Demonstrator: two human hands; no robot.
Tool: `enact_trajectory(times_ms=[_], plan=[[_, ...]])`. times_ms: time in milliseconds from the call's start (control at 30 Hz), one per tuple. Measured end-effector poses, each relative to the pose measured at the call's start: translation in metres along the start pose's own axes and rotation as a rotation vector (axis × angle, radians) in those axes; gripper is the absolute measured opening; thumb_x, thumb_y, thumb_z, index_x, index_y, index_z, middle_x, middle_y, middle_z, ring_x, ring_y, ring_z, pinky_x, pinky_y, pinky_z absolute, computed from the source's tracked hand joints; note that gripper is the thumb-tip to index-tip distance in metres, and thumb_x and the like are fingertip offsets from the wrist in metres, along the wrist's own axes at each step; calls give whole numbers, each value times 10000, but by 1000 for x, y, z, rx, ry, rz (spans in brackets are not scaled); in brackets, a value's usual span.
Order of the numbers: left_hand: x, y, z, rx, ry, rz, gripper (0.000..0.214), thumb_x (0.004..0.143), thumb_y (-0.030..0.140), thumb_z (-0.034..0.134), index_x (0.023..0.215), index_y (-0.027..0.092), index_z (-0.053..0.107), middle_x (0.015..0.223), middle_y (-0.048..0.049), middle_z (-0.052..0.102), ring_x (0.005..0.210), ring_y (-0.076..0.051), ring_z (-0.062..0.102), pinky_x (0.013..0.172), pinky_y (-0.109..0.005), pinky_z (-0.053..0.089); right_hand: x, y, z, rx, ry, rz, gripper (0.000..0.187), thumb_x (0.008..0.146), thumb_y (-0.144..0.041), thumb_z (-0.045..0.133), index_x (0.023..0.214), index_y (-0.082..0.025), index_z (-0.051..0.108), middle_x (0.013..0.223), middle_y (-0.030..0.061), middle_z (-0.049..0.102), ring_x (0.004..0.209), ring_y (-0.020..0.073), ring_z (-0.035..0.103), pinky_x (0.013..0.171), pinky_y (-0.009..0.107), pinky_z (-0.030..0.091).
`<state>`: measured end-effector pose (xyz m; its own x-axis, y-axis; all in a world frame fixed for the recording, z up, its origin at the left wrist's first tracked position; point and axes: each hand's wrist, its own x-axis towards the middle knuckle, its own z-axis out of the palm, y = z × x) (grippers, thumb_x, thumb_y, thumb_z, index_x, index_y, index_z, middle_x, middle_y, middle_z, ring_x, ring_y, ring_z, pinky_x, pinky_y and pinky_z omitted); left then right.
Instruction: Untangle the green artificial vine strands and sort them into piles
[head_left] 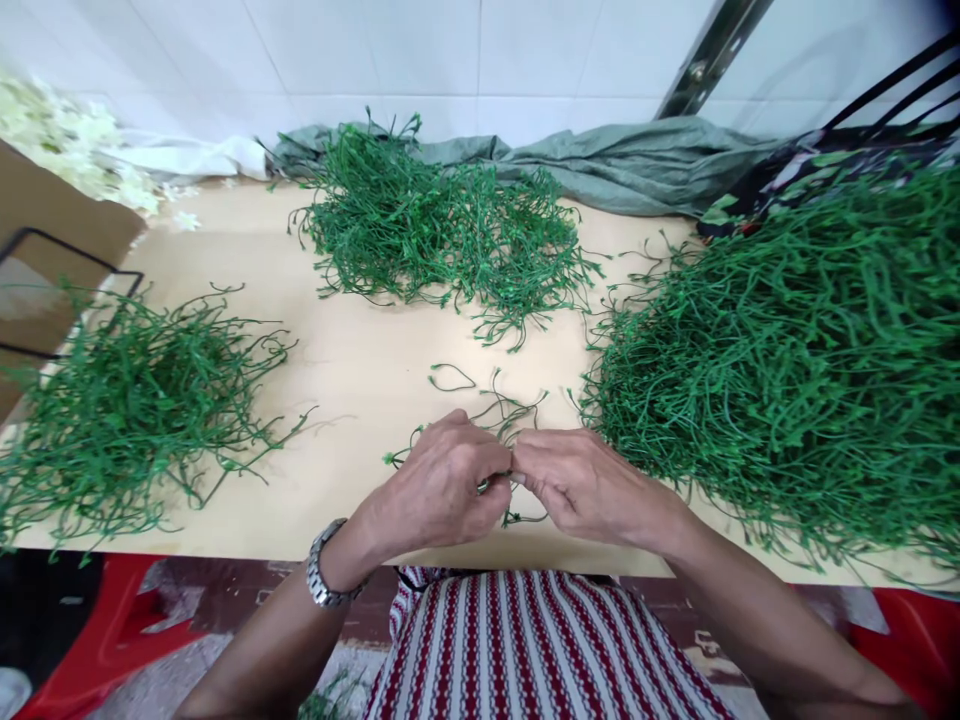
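My left hand, with a metal watch on its wrist, and my right hand meet fingertip to fingertip over the near edge of the pale table. Both are closed in a pinch on thin green plastic stems that fan out beyond my fingers. One loose curled stem lies just past them. The largest heap of green stems sits right beside my right hand.
A smaller green stem pile lies at the left, another pile at the back middle. A grey-green cloth runs along the white tiled wall. White flower pieces and a brown box are at far left.
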<state>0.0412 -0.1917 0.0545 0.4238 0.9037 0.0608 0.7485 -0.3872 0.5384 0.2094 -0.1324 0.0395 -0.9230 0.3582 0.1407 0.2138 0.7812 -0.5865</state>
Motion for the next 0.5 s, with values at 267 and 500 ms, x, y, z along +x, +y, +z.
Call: enact_trajectory(times_ms=[267, 500], plan=[[0, -4, -9, -631, -26, 31, 190, 792, 149, 449, 613, 161, 510, 544, 23, 473, 532, -93, 409, 585, -248, 375, -5, 5, -5, 807, -26, 39, 262, 898, -301, 410, 735, -158, 557, 632, -9, 529, 564, 79, 491, 525, 198, 377], [6, -7, 7, -680, 249, -200, 168, 818, 195, 483, 673, 137, 545, 612, 9, 502, 583, -90, 440, 547, -216, 368, 4, 0, 2, 420, 225, 236, 314, 833, -275, 537, 1123, -187, 458, 957, 53, 599, 787, 130, 566, 645, 235, 447]])
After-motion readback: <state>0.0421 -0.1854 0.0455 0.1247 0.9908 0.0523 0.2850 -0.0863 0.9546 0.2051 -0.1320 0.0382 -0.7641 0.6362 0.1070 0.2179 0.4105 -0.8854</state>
